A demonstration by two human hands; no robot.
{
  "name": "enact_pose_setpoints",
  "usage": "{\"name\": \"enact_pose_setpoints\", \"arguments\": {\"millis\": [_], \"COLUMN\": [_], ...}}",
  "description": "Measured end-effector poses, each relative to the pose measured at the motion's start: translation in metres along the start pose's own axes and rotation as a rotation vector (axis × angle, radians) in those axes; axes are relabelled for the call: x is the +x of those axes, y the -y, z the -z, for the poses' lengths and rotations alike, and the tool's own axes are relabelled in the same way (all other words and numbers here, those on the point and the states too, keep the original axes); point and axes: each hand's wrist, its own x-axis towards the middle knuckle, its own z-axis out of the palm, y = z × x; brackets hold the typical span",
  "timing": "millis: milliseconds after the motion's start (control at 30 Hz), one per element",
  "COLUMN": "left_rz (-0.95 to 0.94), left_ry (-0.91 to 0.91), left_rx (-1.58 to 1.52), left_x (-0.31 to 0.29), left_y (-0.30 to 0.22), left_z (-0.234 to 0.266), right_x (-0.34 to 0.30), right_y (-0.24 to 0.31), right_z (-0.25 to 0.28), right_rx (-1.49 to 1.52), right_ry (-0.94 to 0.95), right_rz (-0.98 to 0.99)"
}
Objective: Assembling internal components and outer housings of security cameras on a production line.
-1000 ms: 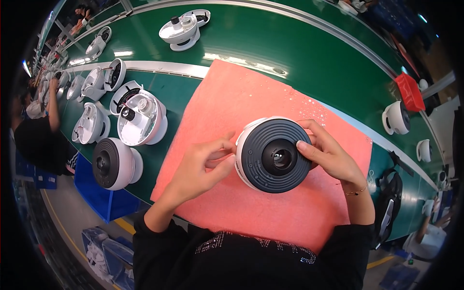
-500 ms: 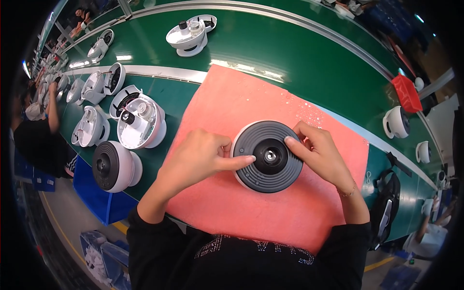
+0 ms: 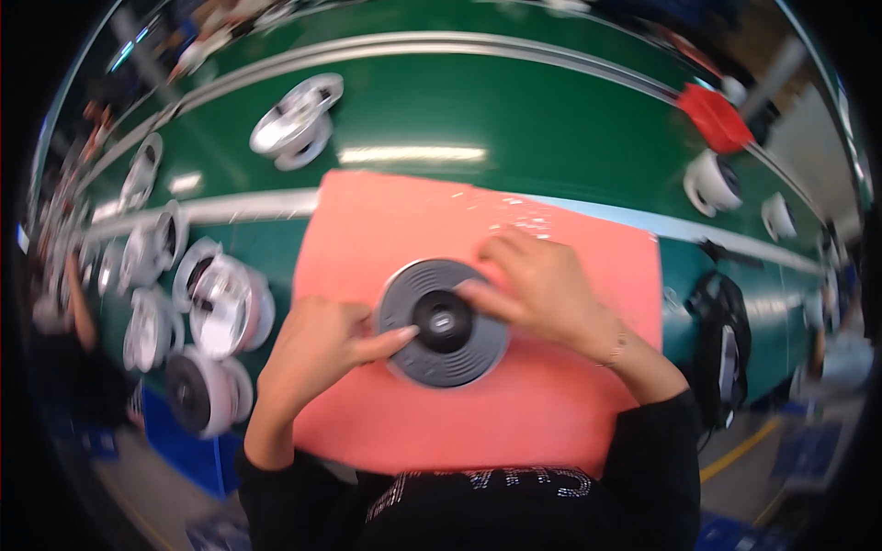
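A round white housing [image 3: 386, 285] with a dark grey ridged face [image 3: 459, 369] and a black hub [image 3: 442, 321] lies face up in front of me. My left hand [image 3: 317, 354] is closed on its left edge; the thumb lies on the ridges and the other fingers are at the rim. Over the upper right of the face reaches the thumb of my right hand [image 3: 542, 285]. Its other fingers are bent beyond the rim, and motion blur hides whether they touch it. Under the housing is a pink cloth [image 3: 367, 432].
Open white housings [image 3: 230, 303] and a grey-faced one [image 3: 193, 390] crowd the left bench. Another open unit [image 3: 294, 124] stands on the green belt [image 3: 413, 101]. Rightward are a red tray [image 3: 717, 118], white units [image 3: 712, 182] and a black bag-like object [image 3: 721, 340]. A blue bin [image 3: 184, 445] is lower left.
My view has turned, so the bench scene has shifted and is blurred. My right fingers look slightly farther from the rim, while the thumb stays over the face. My left hand keeps its hold.
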Motion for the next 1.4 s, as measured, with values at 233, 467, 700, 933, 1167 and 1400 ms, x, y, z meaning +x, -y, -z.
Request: {"name": "enact_pose_setpoints", "arguments": {"millis": [233, 467, 700, 933, 1167, 1400], "left_rz": [0.062, -0.025, 0.037, 0.095, 0.324, -0.336], "left_ry": [-0.032, -0.017, 0.017, 0.095, 0.274, -0.301], "left_rx": [-0.015, -0.027, -0.014, 0.287, -1.057, -0.603], "left_x": [-0.006, -0.002, -0.003, -0.002, -0.014, -0.002], "left_y": [0.004, 0.004, 0.002, -0.002, 0.027, -0.014], "left_z": [-0.009, -0.01, -0.005, -0.001, -0.059, -0.033], "right_x": [-0.004, -0.01, -0.008, -0.012, -0.018, 0.003], "right_y": [0.022, 0.022, 0.027, 0.011, -0.011, 0.02], "right_z": [-0.004, 0.0, -0.002, -0.006, -0.031, 0.01], "right_rx": [0.281, 0.412, 0.282, 0.309, 1.018, 0.7], "right_ry": [0.016, 0.093, 0.067, -0.065, 0.332, -0.095], "right_rz": [0.427, 0.549, 0.37, 0.247, -0.257, -0.11]}}
